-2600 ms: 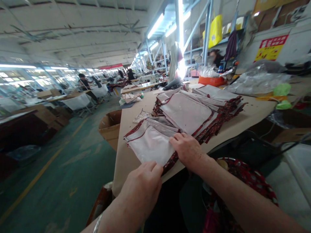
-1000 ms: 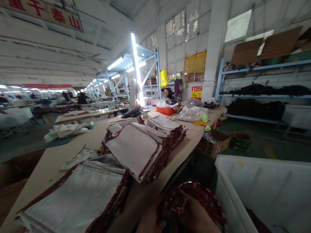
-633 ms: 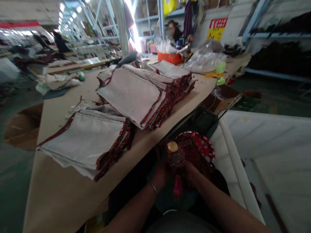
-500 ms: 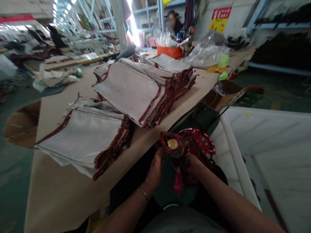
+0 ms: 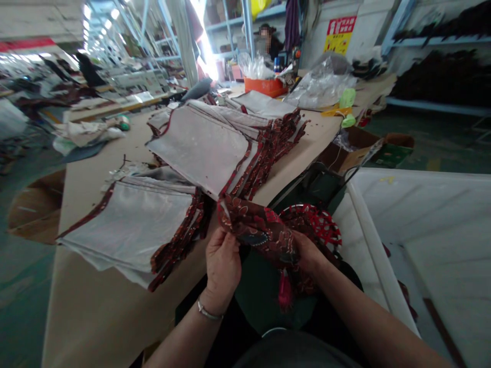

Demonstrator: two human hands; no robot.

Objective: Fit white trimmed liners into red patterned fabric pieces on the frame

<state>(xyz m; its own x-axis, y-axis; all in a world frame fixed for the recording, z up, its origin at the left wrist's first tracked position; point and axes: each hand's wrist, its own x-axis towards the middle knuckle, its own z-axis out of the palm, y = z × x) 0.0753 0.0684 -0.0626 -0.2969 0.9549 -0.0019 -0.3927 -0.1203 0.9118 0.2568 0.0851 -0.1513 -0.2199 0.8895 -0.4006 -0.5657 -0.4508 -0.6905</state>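
Note:
A dark red patterned cloth [image 5: 264,225] with flower shapes and light outlines is stretched between my two hands over my lap. My left hand [image 5: 223,260] is closed, its thumb and fingers pinching the cloth's left end. Gathered folds of the same cloth sit in my right hand [image 5: 310,254], whose fingertips are partly hidden by it. Below the right hand hangs a pink-red tassel [image 5: 284,291]. Just beyond that hand lies a round, bright red openwork piece [image 5: 322,225], partly covered by more dark cloth.
Two stacks of pale panels with dark red edges, a nearer stack [image 5: 134,220] and a farther stack [image 5: 207,143], lie on the paper-covered table [image 5: 99,306]. A white bin [image 5: 368,245] stands at my right. Farther back are an orange tub [image 5: 264,87], clear plastic [image 5: 326,82] and a person [image 5: 274,46].
My left hand has moved left and slightly up, drawing the bunched cloth out to a longer stretch. The yellowish round spot seen at its end no longer shows. My right hand has stayed nearly in place.

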